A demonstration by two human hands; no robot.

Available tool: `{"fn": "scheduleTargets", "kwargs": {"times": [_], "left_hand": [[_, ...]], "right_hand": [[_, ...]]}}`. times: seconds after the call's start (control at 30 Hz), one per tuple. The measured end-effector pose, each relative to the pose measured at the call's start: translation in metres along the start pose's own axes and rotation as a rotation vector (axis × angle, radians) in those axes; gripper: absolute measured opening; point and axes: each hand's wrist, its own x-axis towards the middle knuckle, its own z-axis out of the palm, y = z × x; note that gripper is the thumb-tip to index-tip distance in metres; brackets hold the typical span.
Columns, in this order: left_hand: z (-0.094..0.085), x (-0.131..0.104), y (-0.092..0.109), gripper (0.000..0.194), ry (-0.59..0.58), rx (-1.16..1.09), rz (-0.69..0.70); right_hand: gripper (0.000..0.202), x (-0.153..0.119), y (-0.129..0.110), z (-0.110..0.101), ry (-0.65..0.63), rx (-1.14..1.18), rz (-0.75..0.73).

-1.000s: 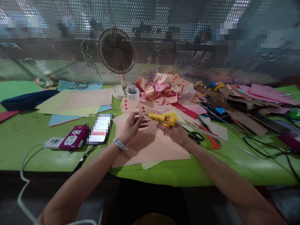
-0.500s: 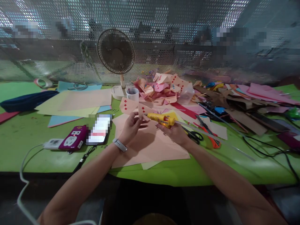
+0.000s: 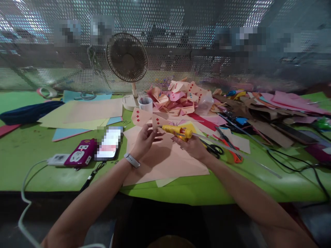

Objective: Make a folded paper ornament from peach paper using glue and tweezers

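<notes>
My right hand (image 3: 190, 145) is wrapped round a yellow hot glue gun (image 3: 178, 131), and a long clear glue stick (image 3: 240, 154) juts from its back end. The gun's nozzle points left, close to the fingers of my left hand (image 3: 146, 139). Those fingers pinch a folded peach paper piece (image 3: 141, 117) printed with red diamonds. Where exactly the nozzle meets the paper is too small to tell. Beneath both hands lies a large peach paper sheet (image 3: 165, 163).
Folded paper pieces (image 3: 178, 98) are heaped behind my hands, beside a white cup (image 3: 145, 104) and a fan (image 3: 127, 58). Black-handled scissors (image 3: 216, 150) and an orange cutter (image 3: 236, 156) lie to the right. At left are a phone (image 3: 110, 143) and a purple power adapter (image 3: 81, 151).
Almost nothing differs. The view has shifted very slightly, while both hands keep their hold on the paper piece and the glue gun.
</notes>
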Motion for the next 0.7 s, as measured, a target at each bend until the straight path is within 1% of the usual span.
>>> {"fn": "scheduleTargets", "kwargs": {"times": [0.17,0.3,0.43,0.7], "left_hand": [[-0.0001,0.0,-0.0007,0.042,0.0,-0.002,0.011],[0.0009,-0.0006,0.001,0.041,-0.002,-0.001,0.009],[0.0012,-0.0011,0.0024,0.043,-0.005,-0.001,0.0],[0.0016,-0.0019,0.0047,0.042,-0.009,0.01,-0.005]], "right_hand": [[0.04,0.0001,0.0024,0.0,0.014,-0.046,0.025],[0.035,-0.0006,0.0005,-0.0005,0.005,-0.03,-0.015],[0.029,-0.0017,-0.0051,-0.0011,0.025,-0.028,-0.045],[0.03,-0.0027,-0.0071,-0.0013,0.027,-0.042,-0.052]]}}
